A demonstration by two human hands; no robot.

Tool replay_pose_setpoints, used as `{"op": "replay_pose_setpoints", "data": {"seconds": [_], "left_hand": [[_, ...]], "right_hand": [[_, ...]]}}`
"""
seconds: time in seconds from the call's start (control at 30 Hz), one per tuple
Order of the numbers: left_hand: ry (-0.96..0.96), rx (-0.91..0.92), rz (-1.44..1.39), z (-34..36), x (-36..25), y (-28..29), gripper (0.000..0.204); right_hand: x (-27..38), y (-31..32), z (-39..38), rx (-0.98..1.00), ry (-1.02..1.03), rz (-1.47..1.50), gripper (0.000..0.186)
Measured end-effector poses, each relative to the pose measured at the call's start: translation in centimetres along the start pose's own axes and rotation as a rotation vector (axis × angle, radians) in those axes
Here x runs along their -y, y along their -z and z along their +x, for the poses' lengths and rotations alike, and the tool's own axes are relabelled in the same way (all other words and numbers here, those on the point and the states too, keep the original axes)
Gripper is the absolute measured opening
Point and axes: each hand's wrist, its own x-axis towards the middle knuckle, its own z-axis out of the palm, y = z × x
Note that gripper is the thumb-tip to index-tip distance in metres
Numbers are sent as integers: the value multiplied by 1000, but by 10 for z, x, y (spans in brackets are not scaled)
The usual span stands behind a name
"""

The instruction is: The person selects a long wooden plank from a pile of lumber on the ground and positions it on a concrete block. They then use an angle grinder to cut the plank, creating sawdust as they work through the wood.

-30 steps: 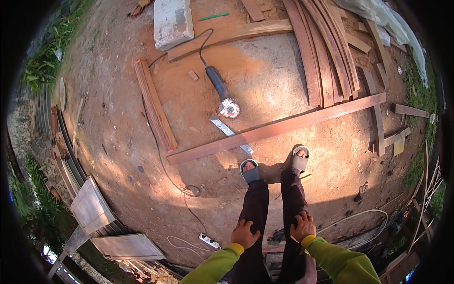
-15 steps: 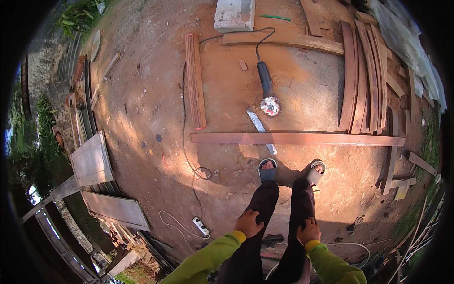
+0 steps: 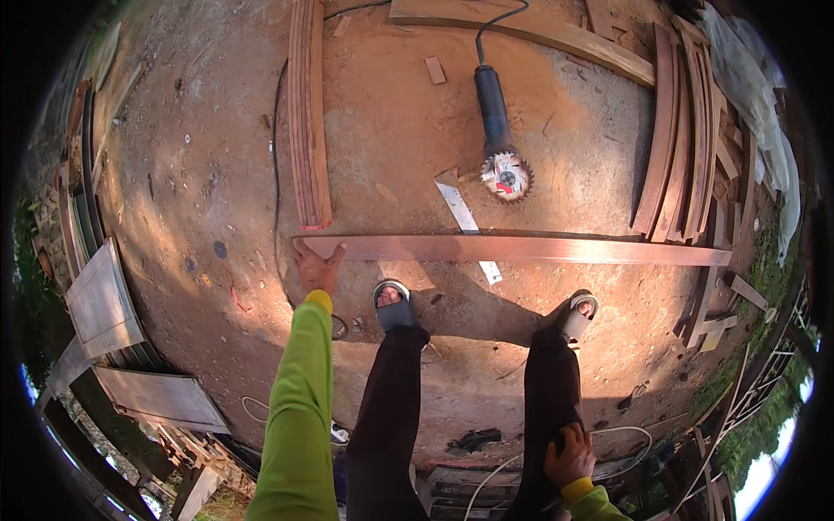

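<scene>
At the left end of a long reddish board [image 3: 512,251], my left hand [image 3: 317,265] grips the wood with spread, bent fingers. My right hand [image 3: 569,453] rests on my right trouser leg, fingers apart and loosely bent. Above the board lies a black angle grinder [image 3: 492,108] with a toothed disc and a cord. A flat silver metal strip [image 3: 456,203] passes beneath the board beside it. A bundle of long wooden pieces [image 3: 307,113] lies perpendicular to the board, its lower end just above my left hand. My feet in grey sandals stand on the near side of the board.
Stacked boards [image 3: 673,139] and translucent sheeting [image 3: 756,113] lie on the right, a thick plank [image 3: 512,35] across the top. Metal-looking panels [image 3: 102,295] and scrap sit at the left. A black cord runs over the dirt-covered ground [image 3: 208,139]; a pale hose curves near my right leg.
My left hand has left my leg and reached forward onto the board's left end. My left foot has shifted leftward. The view has moved, with the board now appearing level across it.
</scene>
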Motion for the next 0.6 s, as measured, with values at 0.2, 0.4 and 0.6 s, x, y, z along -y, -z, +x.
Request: {"op": "replay_pose_setpoints", "data": {"seconds": [0.2,0.4,0.6], "left_hand": [[148,35,-91,147,-17,-26,101],[96,257,-505,161,12,12,80],[236,651,-1092,73,-3,112,70]], "right_hand": [[40,-20,-8,-102,2,-54,40],[90,-37,-10,14,-136,25,41],[86,-80,-18,46,-398,-79,49]]}}
